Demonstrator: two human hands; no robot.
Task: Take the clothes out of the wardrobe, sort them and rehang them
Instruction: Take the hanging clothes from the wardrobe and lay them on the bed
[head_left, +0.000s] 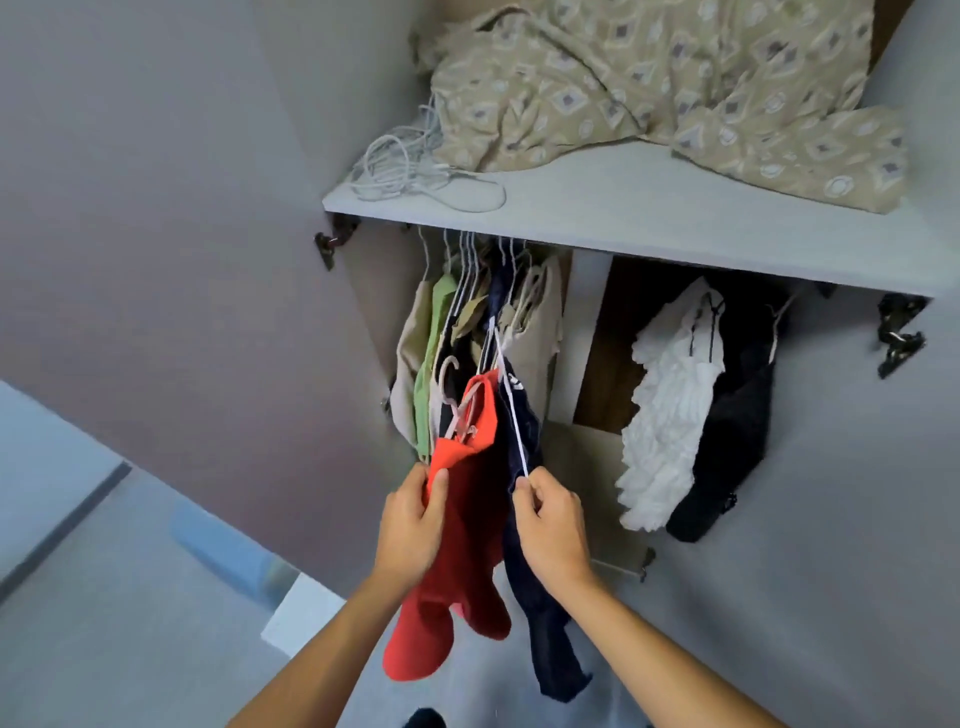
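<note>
A single wide-angle view is provided from a head-worn camera. It is aimed forward and down into the open wardrobe at close range, at about the height of the upper shelf. Both forearms are seen entering from the bottom edge. Straight edges are bowed by lens distortion.
</note>
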